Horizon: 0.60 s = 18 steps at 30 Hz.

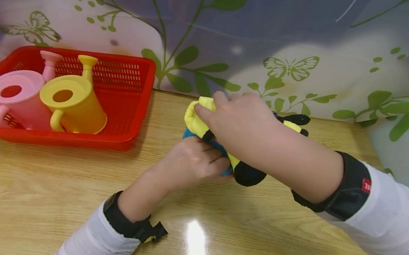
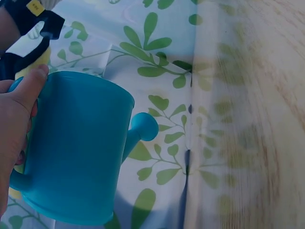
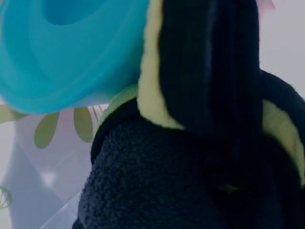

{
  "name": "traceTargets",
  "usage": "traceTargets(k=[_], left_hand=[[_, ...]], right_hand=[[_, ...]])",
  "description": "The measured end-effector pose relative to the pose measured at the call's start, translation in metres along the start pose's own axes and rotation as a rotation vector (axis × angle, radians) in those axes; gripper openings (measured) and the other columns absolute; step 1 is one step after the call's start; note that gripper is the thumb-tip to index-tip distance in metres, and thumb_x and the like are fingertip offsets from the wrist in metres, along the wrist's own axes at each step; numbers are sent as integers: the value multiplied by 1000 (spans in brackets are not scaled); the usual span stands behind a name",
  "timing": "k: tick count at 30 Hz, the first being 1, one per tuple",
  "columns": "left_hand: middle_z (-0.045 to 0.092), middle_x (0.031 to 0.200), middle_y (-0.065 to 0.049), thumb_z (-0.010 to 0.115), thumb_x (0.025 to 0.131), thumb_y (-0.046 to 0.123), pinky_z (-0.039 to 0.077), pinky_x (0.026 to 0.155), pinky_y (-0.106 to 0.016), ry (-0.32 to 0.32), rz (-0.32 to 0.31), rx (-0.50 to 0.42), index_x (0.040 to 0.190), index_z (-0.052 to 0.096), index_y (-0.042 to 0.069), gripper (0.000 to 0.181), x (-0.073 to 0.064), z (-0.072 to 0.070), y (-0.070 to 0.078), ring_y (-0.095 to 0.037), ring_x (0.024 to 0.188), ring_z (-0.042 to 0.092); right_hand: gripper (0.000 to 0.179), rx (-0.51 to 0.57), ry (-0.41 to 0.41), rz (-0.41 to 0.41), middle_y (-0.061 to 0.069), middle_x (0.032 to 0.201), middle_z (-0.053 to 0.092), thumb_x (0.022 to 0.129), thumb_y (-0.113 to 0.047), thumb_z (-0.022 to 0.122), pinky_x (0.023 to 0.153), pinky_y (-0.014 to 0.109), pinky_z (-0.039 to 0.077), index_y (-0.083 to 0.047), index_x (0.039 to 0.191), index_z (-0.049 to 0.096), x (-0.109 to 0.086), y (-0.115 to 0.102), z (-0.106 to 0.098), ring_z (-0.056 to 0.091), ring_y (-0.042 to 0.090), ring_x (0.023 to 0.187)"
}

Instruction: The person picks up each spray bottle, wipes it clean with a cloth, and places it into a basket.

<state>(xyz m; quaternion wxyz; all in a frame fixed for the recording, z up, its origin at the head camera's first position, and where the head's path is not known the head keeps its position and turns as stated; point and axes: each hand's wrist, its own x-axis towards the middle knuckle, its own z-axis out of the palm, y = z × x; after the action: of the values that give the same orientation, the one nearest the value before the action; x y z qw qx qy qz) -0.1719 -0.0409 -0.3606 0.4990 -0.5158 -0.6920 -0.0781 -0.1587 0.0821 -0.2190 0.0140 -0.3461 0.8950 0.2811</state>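
Note:
My left hand (image 1: 194, 160) grips the handle of a blue watering can (image 2: 78, 148). The can's body and its spout with a round rose show in the left wrist view; in the head view both hands cover most of it. Above it, my right hand (image 1: 245, 124) holds a fuzzy yellow-and-black cloth (image 1: 197, 120) against the can. Part of the cloth hangs below the right hand and wrist. In the right wrist view the dark side of the cloth (image 3: 143, 176) fills much of the picture, beside the can's rim (image 3: 71, 90). The right fingertips are partly hidden there.
A red plastic basket (image 1: 120, 140) stands at the back left of the wooden table (image 1: 161, 232). In it are a pink watering can (image 1: 27, 101) and a yellow watering can (image 1: 84, 110). A leaf-patterned covering (image 1: 236, 55) rises behind the table.

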Motion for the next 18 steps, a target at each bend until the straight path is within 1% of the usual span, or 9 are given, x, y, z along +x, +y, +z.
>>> traceTargets(k=[3, 5, 7, 9, 12, 14, 16, 18], left_hand=[[50, 59, 9, 75, 80, 37, 37, 52, -19, 32, -10, 17, 71, 53, 16, 32, -1, 1, -1, -7, 55, 53], [48, 57, 8, 75, 81, 39, 36, 50, -19, 39, -16, 24, 71, 53, 16, 33, -2, 1, -2, -6, 53, 51], [47, 55, 8, 75, 81, 39, 35, 49, -18, 32, -20, 24, 72, 53, 15, 34, -3, 1, -3, -6, 51, 48], [46, 54, 7, 74, 82, 39, 34, 48, -18, 15, -26, 15, 71, 51, 15, 35, -4, 0, -3, -6, 50, 46], [44, 53, 7, 75, 82, 39, 33, 47, -18, -8, -35, -11, 69, 48, 14, 38, -4, -2, -4, -6, 49, 43], [42, 51, 7, 75, 82, 39, 31, 46, -18, -15, -42, -34, 68, 47, 14, 40, -3, -3, -5, -6, 47, 41], [40, 50, 7, 76, 81, 38, 29, 45, -19, -18, -47, -52, 66, 46, 14, 42, -3, -3, -5, -6, 45, 37], [38, 49, 6, 76, 81, 38, 28, 44, -19, -22, -49, -59, 65, 45, 14, 42, -3, -4, -5, -6, 44, 35]], right_hand=[[61, 8, -19, 15, 17, 112, 57, 90, -24, 66, 63, 37, 52, -20, 145, 41, -7, 2, 3, 56, 27, 66], [60, -7, -2, 16, 17, 113, 58, 89, -23, 66, 57, 34, 50, -20, 144, 42, -14, 3, 8, 52, 24, 61], [58, -19, 45, 13, 15, 106, 59, 89, -21, 67, 50, 31, 45, -19, 143, 44, -23, 5, 14, 47, 21, 56], [56, -28, 106, 10, 14, 100, 59, 89, -22, 69, 47, 30, 44, -18, 140, 47, -32, 6, 21, 46, 20, 54], [57, -27, 208, 8, 11, 87, 56, 85, -30, 73, 44, 29, 41, -17, 136, 50, -45, 8, 32, 43, 19, 52], [59, -17, 238, 12, 10, 86, 56, 84, -36, 74, 44, 29, 41, -18, 135, 51, -52, 10, 38, 44, 19, 52], [60, -5, 266, 10, 9, 83, 55, 82, -41, 75, 41, 29, 39, -18, 133, 53, -57, 13, 43, 42, 18, 50], [62, 17, 255, 10, 10, 86, 56, 82, -46, 73, 41, 30, 39, -20, 134, 52, -62, 15, 46, 43, 18, 50]])
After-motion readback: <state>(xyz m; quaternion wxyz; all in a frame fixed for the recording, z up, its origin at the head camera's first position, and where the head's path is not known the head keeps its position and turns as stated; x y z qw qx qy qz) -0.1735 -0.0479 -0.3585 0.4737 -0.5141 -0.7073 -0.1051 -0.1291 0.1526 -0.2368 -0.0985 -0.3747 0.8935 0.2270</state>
